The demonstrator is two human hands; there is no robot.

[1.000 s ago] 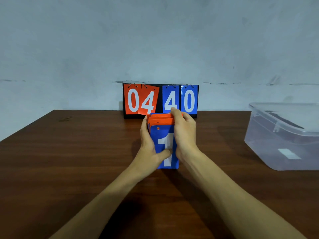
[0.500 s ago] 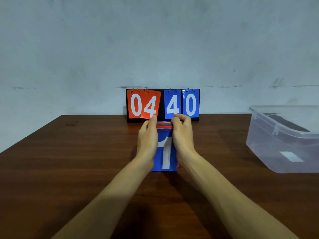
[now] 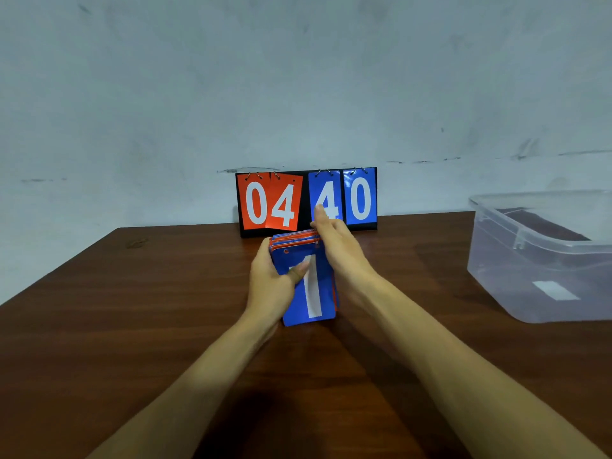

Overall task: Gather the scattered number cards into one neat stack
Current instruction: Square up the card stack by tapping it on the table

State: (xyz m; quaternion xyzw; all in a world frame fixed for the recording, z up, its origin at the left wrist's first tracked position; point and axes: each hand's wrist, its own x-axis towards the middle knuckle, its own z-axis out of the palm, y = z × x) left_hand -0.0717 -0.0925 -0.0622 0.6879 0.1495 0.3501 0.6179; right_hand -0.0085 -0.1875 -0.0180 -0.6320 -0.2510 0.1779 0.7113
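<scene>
Head view: gathering looks finished and squaring-up is in hand. The stack of glossy blue and orange number cards (image 3: 313, 293) sits mid-way over the dark brown wooden worktop (image 3: 132, 326) (whether it touches, I cannot tell). The left hand (image 3: 270, 288) grips its left edge, thumb across the top blue "1"; the right hand (image 3: 339, 250) presses flat-fingered against the right edge. Far edges fan slightly, so next: tap them flush.
</scene>
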